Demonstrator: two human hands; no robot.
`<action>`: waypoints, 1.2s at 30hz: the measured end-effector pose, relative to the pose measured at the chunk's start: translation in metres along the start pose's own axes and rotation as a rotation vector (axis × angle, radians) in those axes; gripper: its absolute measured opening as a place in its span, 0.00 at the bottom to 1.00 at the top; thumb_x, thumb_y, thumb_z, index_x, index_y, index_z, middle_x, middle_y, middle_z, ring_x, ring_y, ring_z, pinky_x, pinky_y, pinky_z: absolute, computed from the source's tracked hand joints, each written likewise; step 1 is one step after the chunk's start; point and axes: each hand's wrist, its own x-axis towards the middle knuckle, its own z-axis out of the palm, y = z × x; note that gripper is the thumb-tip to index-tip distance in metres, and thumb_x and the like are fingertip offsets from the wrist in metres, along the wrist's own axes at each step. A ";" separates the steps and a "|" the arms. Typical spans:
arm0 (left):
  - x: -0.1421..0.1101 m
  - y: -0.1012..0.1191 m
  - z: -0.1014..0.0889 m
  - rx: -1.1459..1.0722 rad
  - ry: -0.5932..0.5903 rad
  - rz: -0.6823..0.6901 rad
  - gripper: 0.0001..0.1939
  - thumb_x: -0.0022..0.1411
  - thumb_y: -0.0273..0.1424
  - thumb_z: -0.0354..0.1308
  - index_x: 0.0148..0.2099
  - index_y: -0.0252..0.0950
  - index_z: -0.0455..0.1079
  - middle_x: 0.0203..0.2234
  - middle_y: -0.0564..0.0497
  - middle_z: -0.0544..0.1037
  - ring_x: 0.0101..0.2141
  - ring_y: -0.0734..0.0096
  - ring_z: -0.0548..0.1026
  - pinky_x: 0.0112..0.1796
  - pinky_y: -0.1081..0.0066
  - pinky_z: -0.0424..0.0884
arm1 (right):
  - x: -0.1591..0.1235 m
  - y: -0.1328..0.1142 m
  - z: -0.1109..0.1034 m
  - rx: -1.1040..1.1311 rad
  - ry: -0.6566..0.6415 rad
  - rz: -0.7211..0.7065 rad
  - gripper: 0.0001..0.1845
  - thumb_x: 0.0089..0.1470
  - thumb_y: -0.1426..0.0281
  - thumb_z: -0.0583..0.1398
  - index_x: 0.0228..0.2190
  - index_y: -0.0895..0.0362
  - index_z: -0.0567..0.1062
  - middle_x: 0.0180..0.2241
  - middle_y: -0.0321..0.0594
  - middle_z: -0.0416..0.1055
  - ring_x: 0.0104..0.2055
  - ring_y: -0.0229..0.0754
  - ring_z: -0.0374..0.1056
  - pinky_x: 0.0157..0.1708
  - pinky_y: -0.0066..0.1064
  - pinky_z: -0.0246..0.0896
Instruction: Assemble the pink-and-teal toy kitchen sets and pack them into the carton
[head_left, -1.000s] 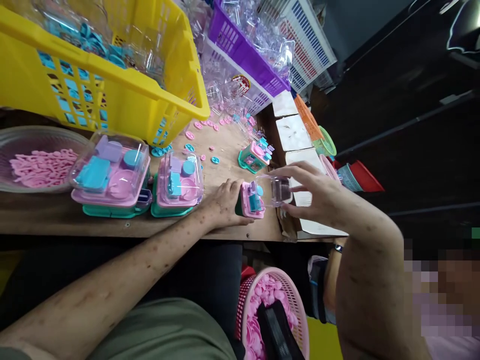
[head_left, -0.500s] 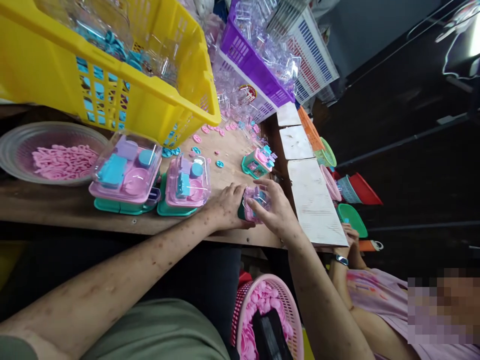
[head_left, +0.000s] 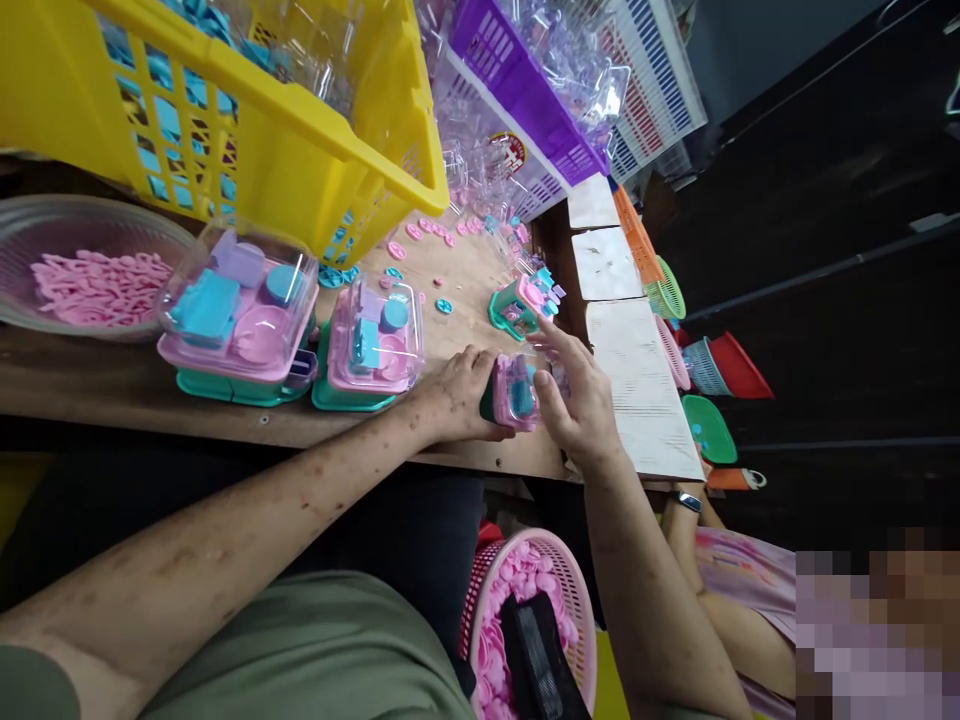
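Note:
My left hand [head_left: 461, 397] is wrapped round the near side of a small toy kitchen box [head_left: 517, 393], pink on a dark green base, with blue and purple pieces at its clear-covered face. Just right of that box is my right hand [head_left: 581, 400], its fingers spread and nothing gripped in it. Beyond them stands a teal and pink toy box [head_left: 517, 303] with blue and purple pieces on top and no closed lid. Two finished-looking boxes under clear lids, a larger toy box [head_left: 244, 315] and a smaller toy box [head_left: 369, 345], sit left of my hands.
A yellow basket [head_left: 300, 130] and a purple basket [head_left: 502, 75] hold plastic parts behind. A clear bowl [head_left: 161, 235] holds pink pieces. Loose pink and blue discs lie on the wooden table [head_left: 469, 275]. Below is a pink basket [head_left: 581, 600]. A co-worker's wrist [head_left: 679, 510] is at right.
My right hand has lifted off the small box and drawn away to the right, fingers spread. My left hand still grips the box. The view has shifted slightly.

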 end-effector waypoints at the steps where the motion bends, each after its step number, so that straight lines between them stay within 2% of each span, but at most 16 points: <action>1: 0.000 0.001 -0.001 0.016 -0.009 -0.004 0.54 0.50 0.49 0.84 0.70 0.39 0.61 0.62 0.36 0.72 0.64 0.31 0.75 0.65 0.38 0.75 | -0.001 0.001 0.003 -0.025 -0.003 -0.013 0.30 0.77 0.54 0.57 0.74 0.46 0.70 0.64 0.51 0.77 0.67 0.63 0.73 0.70 0.65 0.68; 4: -0.001 0.005 -0.003 0.055 -0.031 -0.024 0.55 0.51 0.48 0.84 0.71 0.36 0.61 0.62 0.34 0.72 0.63 0.31 0.76 0.63 0.39 0.76 | -0.002 0.005 0.006 -0.069 -0.030 -0.041 0.30 0.75 0.58 0.58 0.73 0.49 0.71 0.66 0.55 0.74 0.69 0.66 0.70 0.71 0.66 0.67; 7: 0.000 0.008 -0.006 0.060 -0.043 -0.045 0.55 0.52 0.46 0.84 0.72 0.34 0.61 0.62 0.32 0.72 0.63 0.30 0.76 0.62 0.39 0.77 | 0.000 0.004 0.004 -0.078 -0.067 -0.066 0.30 0.73 0.61 0.59 0.72 0.49 0.72 0.66 0.54 0.73 0.70 0.66 0.69 0.72 0.66 0.66; 11: 0.001 0.008 -0.006 0.027 -0.048 -0.082 0.53 0.50 0.45 0.86 0.69 0.38 0.63 0.62 0.35 0.72 0.62 0.31 0.77 0.61 0.41 0.78 | 0.002 0.002 0.003 -0.128 -0.082 -0.078 0.30 0.70 0.63 0.61 0.70 0.48 0.74 0.63 0.54 0.74 0.67 0.66 0.72 0.70 0.67 0.69; 15: 0.002 0.005 -0.004 0.004 -0.022 -0.052 0.50 0.49 0.45 0.86 0.66 0.40 0.63 0.59 0.38 0.73 0.63 0.34 0.77 0.61 0.42 0.79 | -0.001 0.002 0.006 -0.137 -0.050 -0.071 0.29 0.69 0.64 0.60 0.69 0.48 0.76 0.61 0.54 0.74 0.64 0.65 0.73 0.67 0.67 0.72; 20: 0.001 0.006 -0.004 0.017 -0.033 -0.058 0.50 0.49 0.43 0.86 0.66 0.39 0.63 0.60 0.37 0.72 0.62 0.35 0.77 0.62 0.42 0.78 | -0.007 0.002 0.008 -0.147 -0.024 -0.013 0.28 0.71 0.63 0.60 0.69 0.46 0.76 0.61 0.53 0.75 0.65 0.65 0.74 0.67 0.67 0.73; 26: 0.002 0.008 -0.005 0.012 -0.056 -0.095 0.52 0.49 0.45 0.86 0.67 0.38 0.62 0.60 0.36 0.72 0.62 0.34 0.77 0.61 0.41 0.78 | -0.003 0.002 0.008 -0.128 -0.051 0.004 0.28 0.69 0.62 0.61 0.68 0.46 0.77 0.62 0.51 0.75 0.65 0.65 0.73 0.69 0.67 0.71; 30: 0.001 0.007 -0.005 -0.002 -0.046 -0.082 0.52 0.49 0.45 0.86 0.67 0.39 0.62 0.60 0.37 0.72 0.62 0.33 0.77 0.61 0.41 0.78 | 0.000 0.003 0.008 -0.121 -0.075 -0.001 0.28 0.69 0.62 0.61 0.67 0.49 0.78 0.61 0.53 0.75 0.66 0.66 0.73 0.69 0.67 0.70; 36: 0.000 0.008 -0.006 -0.013 -0.060 -0.095 0.51 0.50 0.46 0.85 0.66 0.37 0.63 0.60 0.36 0.72 0.62 0.34 0.77 0.62 0.42 0.77 | 0.001 0.008 0.009 -0.095 -0.092 0.013 0.26 0.72 0.59 0.59 0.66 0.51 0.78 0.61 0.53 0.77 0.65 0.62 0.75 0.69 0.61 0.73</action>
